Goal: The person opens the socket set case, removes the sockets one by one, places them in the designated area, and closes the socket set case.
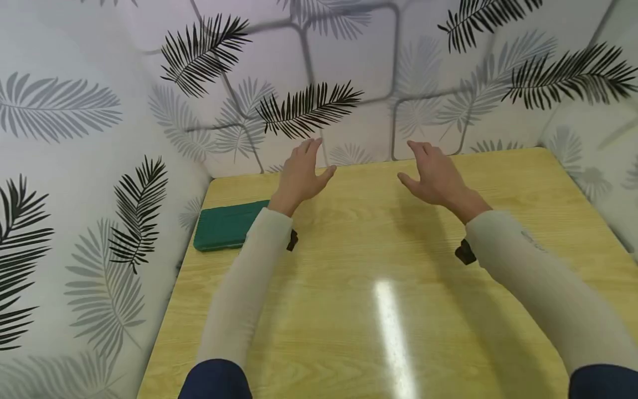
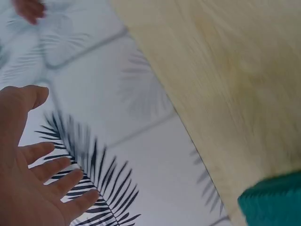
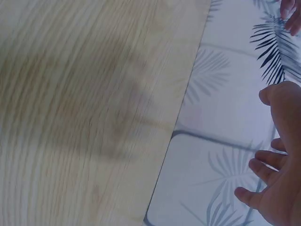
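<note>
Both hands are held out above the far part of a wood-grain table [image 1: 344,238], apart from each other and holding nothing. My left hand [image 1: 301,174] has its thumb spread toward the middle; in the left wrist view its fingers [image 2: 59,167] are spread and slightly bent. A flat dark green object [image 1: 229,224] with a ribbed edge lies on the table just left of that wrist, partly hidden behind the sleeve. My right hand [image 1: 436,174] mirrors the left, thumb pointing inward. Loosely bent fingers [image 3: 265,169] show in the right wrist view.
A pale wall covering [image 1: 349,61] with black and grey leaf prints rises behind the table's far edge and along its left side. A bright light reflection [image 1: 394,332] runs down the tabletop's near middle. Light sleeves [image 1: 244,288] cover both forearms.
</note>
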